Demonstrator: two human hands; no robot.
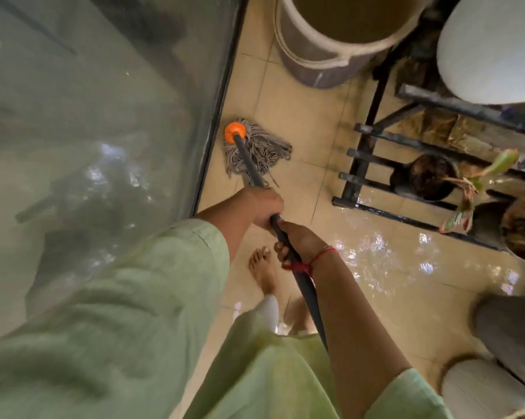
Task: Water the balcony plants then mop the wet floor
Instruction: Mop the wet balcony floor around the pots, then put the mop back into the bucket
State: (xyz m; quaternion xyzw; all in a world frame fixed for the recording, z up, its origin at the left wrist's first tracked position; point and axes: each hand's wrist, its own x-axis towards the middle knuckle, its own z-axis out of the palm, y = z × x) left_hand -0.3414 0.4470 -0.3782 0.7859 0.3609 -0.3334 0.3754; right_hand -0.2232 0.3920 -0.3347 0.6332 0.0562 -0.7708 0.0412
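Observation:
A string mop with an orange collar and grey strands lies on the beige tiled floor, close to the glass door's dark frame. Its dark handle runs back toward me. My left hand grips the handle higher up the shaft toward the mop head. Just behind it, my right hand, with a red thread at the wrist, holds the handle too. A wet, shiny patch of floor spreads to the right of my hands.
A glass door fills the left side. A large round pot stands ahead. A black metal plant stand with small pots and a plant is at right. More pots sit at lower right. My bare foot rests on the tiles.

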